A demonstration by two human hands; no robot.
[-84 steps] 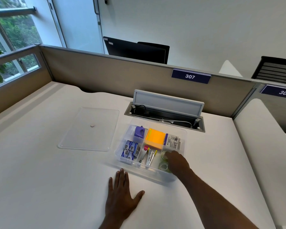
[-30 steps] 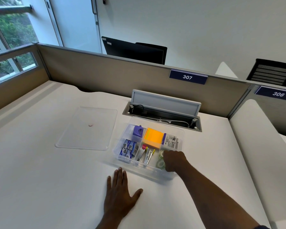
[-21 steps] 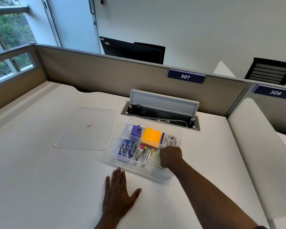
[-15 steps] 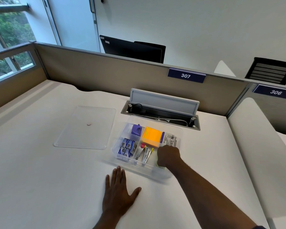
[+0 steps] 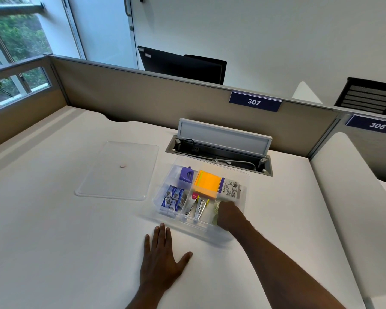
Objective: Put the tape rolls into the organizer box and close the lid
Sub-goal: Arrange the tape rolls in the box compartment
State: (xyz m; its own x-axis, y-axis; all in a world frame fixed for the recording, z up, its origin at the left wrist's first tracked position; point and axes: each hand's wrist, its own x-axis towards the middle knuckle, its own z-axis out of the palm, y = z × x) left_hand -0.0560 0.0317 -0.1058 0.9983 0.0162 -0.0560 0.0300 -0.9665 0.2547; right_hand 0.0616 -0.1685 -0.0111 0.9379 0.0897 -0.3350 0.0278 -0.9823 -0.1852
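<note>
The clear organizer box [image 5: 245, 181] stands open on the white desk, holding staple packs, orange sticky notes, a purple item and clips. Pale green tape rolls [image 5: 216, 211] lie in its near right compartment, mostly hidden under my right hand [image 5: 228, 216], which is curled down onto them inside the box. Whether the fingers grip a roll is hidden. My left hand [image 5: 161, 262] rests flat on the desk just in front of the box, fingers spread. The clear lid [image 5: 118, 171] lies flat on the desk to the left of the box.
An open cable hatch [image 5: 221, 150] with a raised flap sits right behind the box. A beige partition [image 5: 143, 94] borders the desk at the back and left. A neighbouring desk surface [image 5: 354, 208] lies to the right.
My right hand shifted slightly back and forth over the tape compartment and stays inside the box. The left hand and the lid have not moved.
</note>
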